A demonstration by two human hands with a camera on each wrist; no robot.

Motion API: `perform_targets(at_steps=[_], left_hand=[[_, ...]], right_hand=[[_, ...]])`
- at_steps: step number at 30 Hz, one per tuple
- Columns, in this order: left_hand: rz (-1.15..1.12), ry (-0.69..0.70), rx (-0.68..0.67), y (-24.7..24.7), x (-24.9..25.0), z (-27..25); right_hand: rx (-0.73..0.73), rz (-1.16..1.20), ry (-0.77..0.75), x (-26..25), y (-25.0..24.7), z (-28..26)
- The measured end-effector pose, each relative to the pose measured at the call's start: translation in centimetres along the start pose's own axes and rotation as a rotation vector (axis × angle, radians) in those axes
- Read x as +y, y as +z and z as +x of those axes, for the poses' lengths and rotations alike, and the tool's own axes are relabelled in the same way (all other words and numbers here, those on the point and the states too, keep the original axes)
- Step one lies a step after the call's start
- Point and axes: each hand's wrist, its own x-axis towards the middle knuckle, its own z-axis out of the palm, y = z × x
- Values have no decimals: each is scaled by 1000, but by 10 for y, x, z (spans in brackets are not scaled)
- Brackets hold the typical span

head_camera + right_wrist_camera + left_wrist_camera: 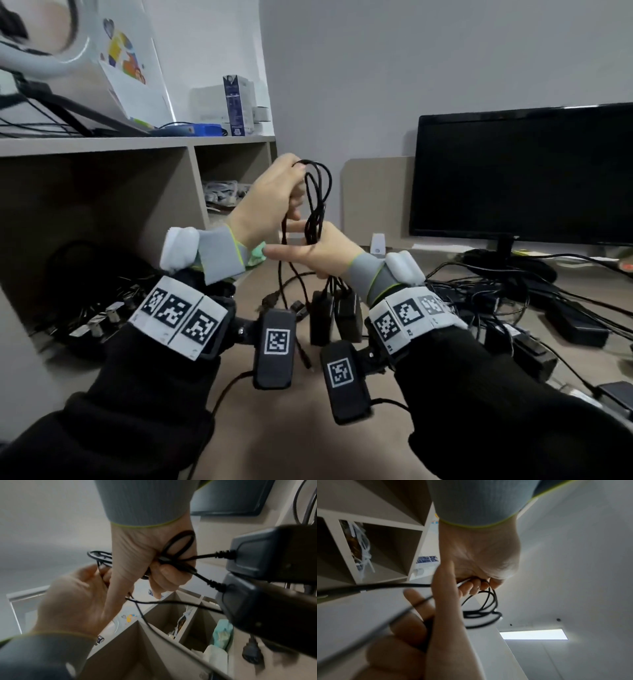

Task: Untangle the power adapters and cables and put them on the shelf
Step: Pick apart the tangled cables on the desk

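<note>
Behind and to the left of both hands the shelf (191,145) is seen, its open compartments facing the counter (291,421), so anything freed would have to be carried leftward. In front of it the black cables (317,202) are held roughly upright, their loops gathered at the top in the curled grip of the left hand (270,202). Their lower run is clenched directly below in the right hand (320,250), forefinger extended, and from that fist two power adapters (337,320) hang, so the strands are probably to be drawn apart vertically.
</note>
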Motion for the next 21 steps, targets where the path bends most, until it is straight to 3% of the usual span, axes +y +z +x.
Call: perform_targets(at_steps=[2,6,11,14,17,21], left_hand=[[32,33,-19,1,3,-4],[147,34,10,-12,0,-8],[296,-117,-80,-37,-27,-20],[252,-226,-124,-40,-45,-28],[153,-285,-128,-43,-59,-28],[246,-311,-165,-51,-73,-29]], right_hand=[[-11,23,-39,-4,10,2],[144,61,3,-3,14,15],[191,124,-91,-1,15,30],[225,196,-39,-2,22,41],[269,80,13,-6,32,53],[277,93,14,-1,33,56]])
